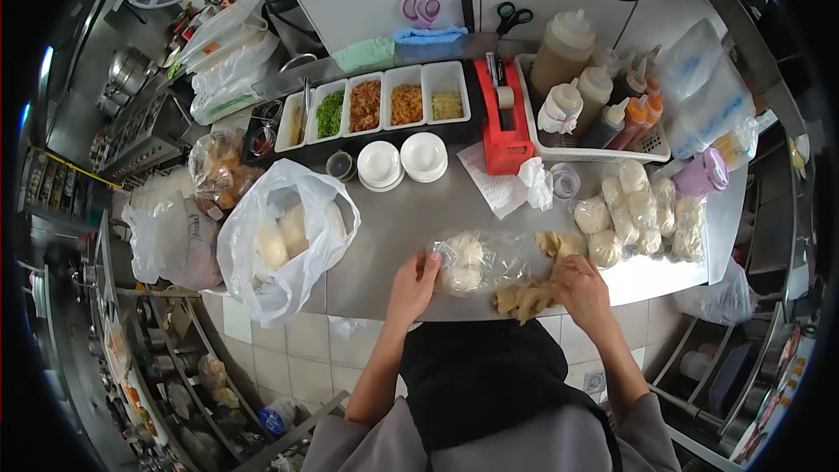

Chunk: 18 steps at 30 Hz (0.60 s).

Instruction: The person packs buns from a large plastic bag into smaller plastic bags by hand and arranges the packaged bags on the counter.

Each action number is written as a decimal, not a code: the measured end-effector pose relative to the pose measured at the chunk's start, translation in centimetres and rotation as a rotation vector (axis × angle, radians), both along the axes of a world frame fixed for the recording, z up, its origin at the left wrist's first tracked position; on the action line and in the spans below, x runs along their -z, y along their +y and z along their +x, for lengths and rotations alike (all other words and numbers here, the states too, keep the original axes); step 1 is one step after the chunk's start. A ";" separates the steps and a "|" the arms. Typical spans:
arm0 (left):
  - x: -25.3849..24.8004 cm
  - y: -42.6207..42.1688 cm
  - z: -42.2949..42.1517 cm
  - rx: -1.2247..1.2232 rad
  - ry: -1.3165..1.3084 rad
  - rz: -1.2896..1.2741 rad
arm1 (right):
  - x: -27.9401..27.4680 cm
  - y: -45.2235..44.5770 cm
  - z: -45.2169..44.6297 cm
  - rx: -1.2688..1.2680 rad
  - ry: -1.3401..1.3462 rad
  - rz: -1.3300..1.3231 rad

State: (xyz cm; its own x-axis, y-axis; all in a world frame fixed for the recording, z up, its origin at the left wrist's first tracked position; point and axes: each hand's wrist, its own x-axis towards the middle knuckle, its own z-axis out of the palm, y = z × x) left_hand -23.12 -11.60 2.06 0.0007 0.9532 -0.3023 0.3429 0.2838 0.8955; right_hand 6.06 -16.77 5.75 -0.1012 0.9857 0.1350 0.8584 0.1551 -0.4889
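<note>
A clear plastic bag (502, 260) with pale round dough pieces (465, 253) and a printed label lies on the steel counter in front of me. My left hand (414, 287) pinches its left edge beside the label. To the bag's right, my right hand (580, 291) has its fingers curled together over a crumpled tan heap (523, 300) at the counter's front edge. What those fingertips hold is hidden. A second tan piece (557, 245) shows just behind that hand. Several bagged pale dough pieces (631, 210) stand farther right.
A large open white bag (323, 188) with pale pieces sits at left. Behind are topping trays (363, 128), stacked white bowls (424, 157), a red tape dispenser (511, 144) and a basket (603, 156) of squeeze bottles. A purple cup (702, 173) lies at right.
</note>
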 end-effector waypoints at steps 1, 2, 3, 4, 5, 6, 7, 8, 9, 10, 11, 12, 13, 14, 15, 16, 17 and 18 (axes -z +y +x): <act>0.8 -0.2 0.1 -0.030 -0.044 0.017 | -0.6 0.4 -0.8 0.033 0.157 0.002; 1.5 -0.6 0.2 -0.063 -0.087 0.027 | -1.3 1.0 -2.1 0.064 0.313 -0.004; 1.3 -0.8 0.4 -0.074 -0.106 0.001 | -1.7 1.6 -3.0 0.094 0.472 -0.012; 0.9 -0.7 0.5 -0.085 -0.122 -0.021 | -1.3 2.4 -3.6 0.060 0.519 -0.112; 0.6 -0.6 0.7 -0.094 -0.136 -0.036 | -0.3 3.6 -4.1 0.025 0.566 -0.206; 0.8 -0.8 0.9 -0.125 -0.180 0.019 | 0.9 4.2 -4.6 -0.007 0.614 -0.302; 1.2 -0.9 1.4 -0.152 -0.226 0.076 | 2.4 4.6 -5.0 -0.021 0.704 -0.362; 1.4 -0.9 1.6 -0.179 -0.274 0.138 | 4.0 5.2 -5.3 -0.037 0.791 -0.418; 1.2 -0.9 1.7 -0.180 -0.345 0.168 | 3.7 5.7 -5.9 -0.055 0.876 -0.477; 1.0 -1.0 1.8 -0.183 -0.419 0.200 | 3.1 5.8 -6.1 -0.035 0.869 -0.503; 0.9 -1.2 1.8 -0.190 -0.492 0.226 | 2.3 5.4 -6.2 -0.015 0.861 -0.536; 0.5 -1.5 1.8 -0.155 -0.504 0.239 | 1.6 5.0 -6.5 0.007 0.853 -0.573; 0.0 -1.9 1.7 -0.122 -0.514 0.252 | 2.5 4.8 -6.5 0.023 0.924 -0.598; -0.4 -2.2 1.6 -0.090 -0.523 0.267 | 4.0 4.7 -6.5 0.037 0.996 -0.622; -0.6 -2.4 1.6 -0.080 -0.512 0.263 | 4.4 4.9 -6.6 0.047 1.069 -0.643; -0.8 -2.6 1.6 -0.067 -0.499 0.259 | 4.4 4.9 -6.3 -0.009 1.019 -0.698; -0.9 -2.7 1.5 -0.051 -0.486 0.258 | 4.2 4.9 -5.7 -0.064 0.969 -0.749; -0.8 -2.5 1.3 -0.061 -0.511 0.238 | 3.9 5.0 -5.6 -0.117 0.919 -0.798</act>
